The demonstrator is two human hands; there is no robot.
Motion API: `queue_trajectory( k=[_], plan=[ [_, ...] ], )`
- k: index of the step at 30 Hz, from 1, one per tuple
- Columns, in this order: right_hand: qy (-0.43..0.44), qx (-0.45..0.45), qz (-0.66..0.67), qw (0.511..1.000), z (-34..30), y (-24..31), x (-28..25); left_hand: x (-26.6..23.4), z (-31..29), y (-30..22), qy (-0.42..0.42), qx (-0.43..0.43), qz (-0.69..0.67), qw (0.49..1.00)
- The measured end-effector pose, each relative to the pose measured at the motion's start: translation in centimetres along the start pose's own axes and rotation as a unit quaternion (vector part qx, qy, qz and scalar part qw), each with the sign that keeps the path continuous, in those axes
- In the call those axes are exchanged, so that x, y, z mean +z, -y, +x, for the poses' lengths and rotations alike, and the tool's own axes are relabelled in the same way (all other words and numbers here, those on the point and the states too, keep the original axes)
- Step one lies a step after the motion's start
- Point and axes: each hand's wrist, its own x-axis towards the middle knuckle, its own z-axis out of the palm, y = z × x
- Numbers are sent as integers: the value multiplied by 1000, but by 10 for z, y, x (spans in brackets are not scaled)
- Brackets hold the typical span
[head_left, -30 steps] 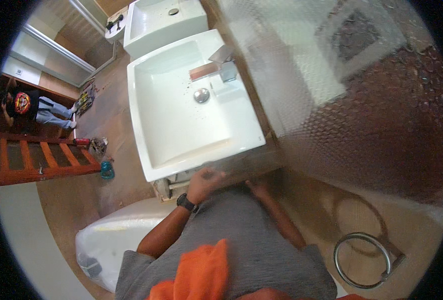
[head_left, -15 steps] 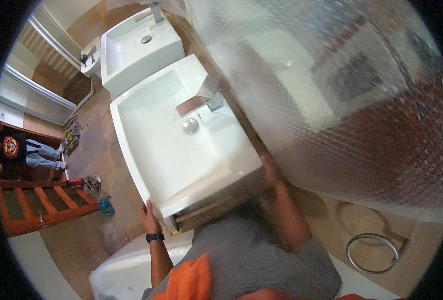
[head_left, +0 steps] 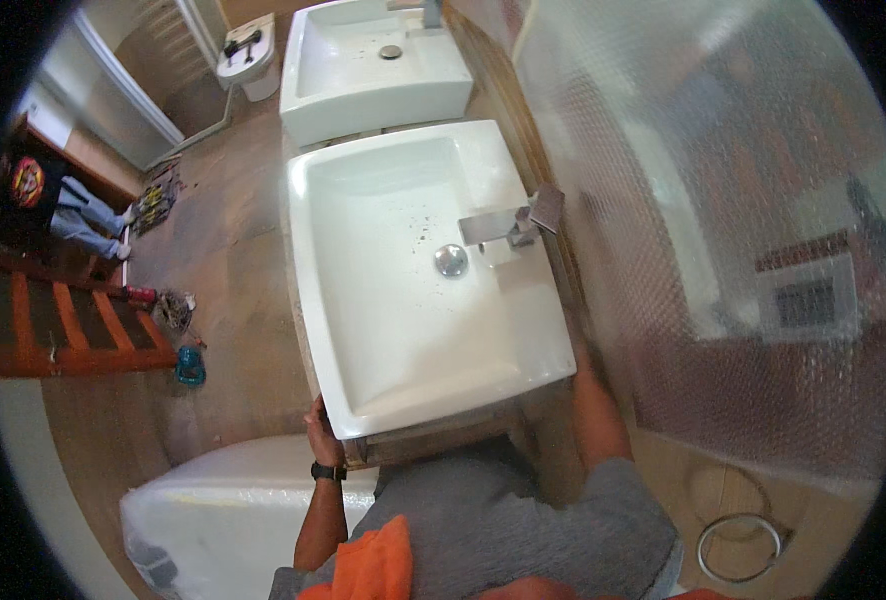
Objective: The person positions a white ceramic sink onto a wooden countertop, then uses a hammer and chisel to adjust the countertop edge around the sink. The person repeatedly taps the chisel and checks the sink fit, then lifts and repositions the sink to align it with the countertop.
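A white rectangular washbasin [head_left: 383, 330] stands on a wooden vanity unit [head_left: 443, 430] right in front of me. It has a round metal drain plug [head_left: 451, 261] and a square chrome tap [head_left: 498, 226]; dark specks lie in the bowl. My left hand [head_left: 323, 432], below a black wristwatch, is closed around the vanity's near left corner, just under the basin rim. On the other side, my right hand [head_left: 583, 355] reaches behind the basin's near right corner, where its fingers are hidden.
A second washbasin [head_left: 373, 95] sits beyond the first. Bubble wrap [head_left: 653, 240] covers the wall on the right, above a metal towel ring [head_left: 740, 547]. A plastic-wrapped bathtub [head_left: 243, 500] is at lower left. Farther off are a toilet [head_left: 253, 65], an orange wooden door [head_left: 73, 325] and a person [head_left: 73, 215].
My view has shifted, so the basins appear farther right and less slanted. The left hand now sits lower at the corner. The right hand's fingers, earlier visible at the rim, have slipped behind it.
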Motion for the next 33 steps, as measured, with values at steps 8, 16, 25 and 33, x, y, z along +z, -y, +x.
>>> queue_trajectory(
  k=[8,16,25,33],
  plan=[
    [17,-8,-73,997,7,-5,13,-8,37,4,-32,23,91,995],
    [-12,44,-114,992,-18,-51,6,35,53,-20,-5,32,14,999],
    [-8,84,-124,989,-24,-48,0,9,37,-5,-31,-139,-99,985],
    [-9,95,-130,987,-25,-43,2,4,38,-14,4,-168,-85,982]
  ],
)
